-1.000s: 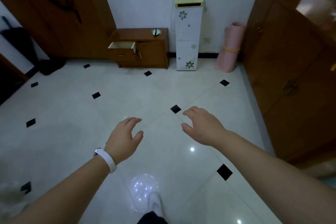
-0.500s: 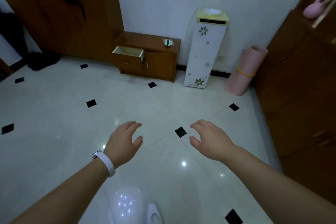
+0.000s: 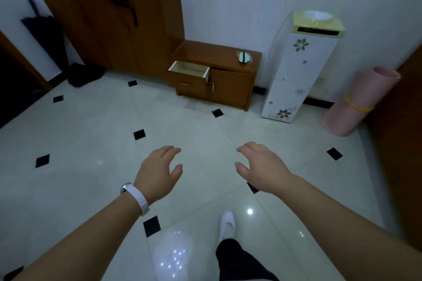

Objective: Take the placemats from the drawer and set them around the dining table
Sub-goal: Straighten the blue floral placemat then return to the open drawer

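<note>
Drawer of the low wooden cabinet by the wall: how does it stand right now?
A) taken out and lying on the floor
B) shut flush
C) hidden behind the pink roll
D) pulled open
D: the drawer juts out from the front of the cabinet, its pale inside showing, while the door beside it is shut.

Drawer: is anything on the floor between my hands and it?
Nothing visible. Only bare tiled floor lies between the left hand, the right hand and the open drawer. The water dispenser and the rolled pink mat stand off to its right, by the wall.
</note>
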